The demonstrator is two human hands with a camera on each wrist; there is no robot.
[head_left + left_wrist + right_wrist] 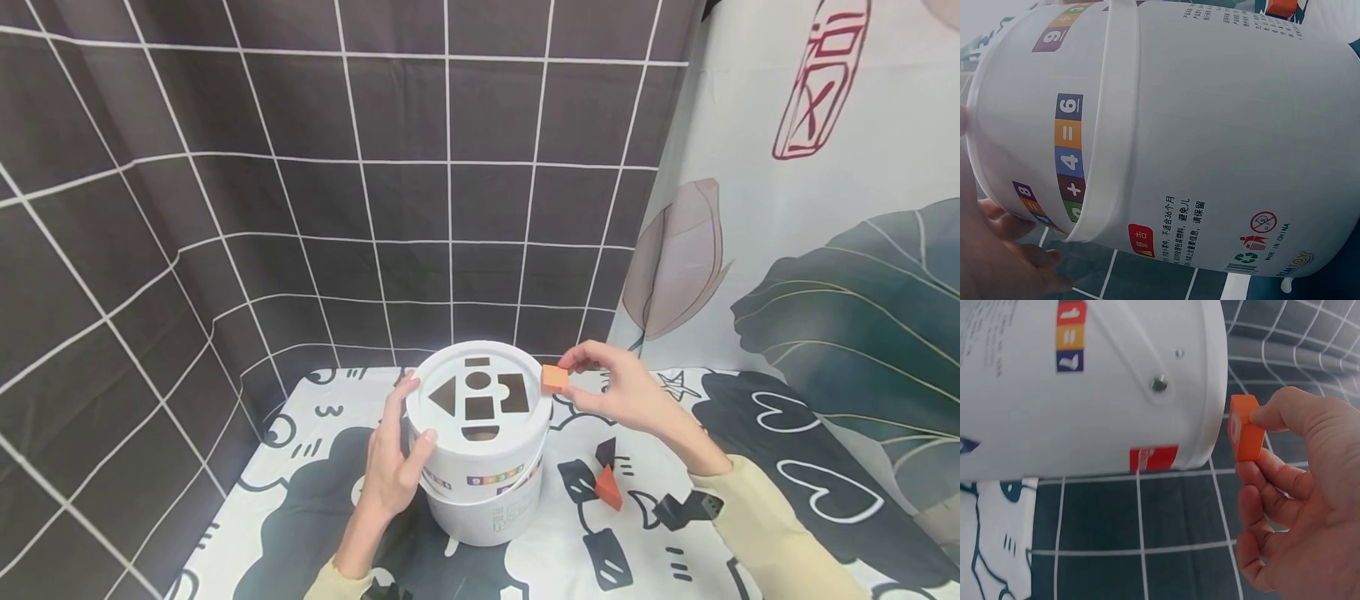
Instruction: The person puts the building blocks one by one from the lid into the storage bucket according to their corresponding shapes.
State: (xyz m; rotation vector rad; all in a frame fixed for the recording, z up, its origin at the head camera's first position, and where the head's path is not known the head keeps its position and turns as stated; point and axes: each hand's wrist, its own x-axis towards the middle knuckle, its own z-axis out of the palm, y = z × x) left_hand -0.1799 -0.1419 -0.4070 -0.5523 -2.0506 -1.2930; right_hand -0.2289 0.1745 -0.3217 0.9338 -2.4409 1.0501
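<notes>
A white plastic bucket (487,521) stands upright on the patterned cloth. Its white lid (450,429) has several cut-out shapes, among them a triangle, a circle and a square. My left hand (393,454) rests against the left of the rim, thumb and fingers spread; in the left wrist view some fingers bend loosely beside the bucket (1222,137). Between thumb and fingers, my right hand (618,383) pinches a small orange block (555,379) at the right edge of the lid. From the right wrist, the orange block (1247,428) appears just beyond the rim, with a mark on one face.
A red-orange wedge-shaped block (609,490) lies on the cloth (645,550) to the right of the bucket. A white handle (1116,125) runs round the bucket's side. Behind stands a dark grid-patterned curtain (487,200), with a leaf-printed white one (750,208) at the right.
</notes>
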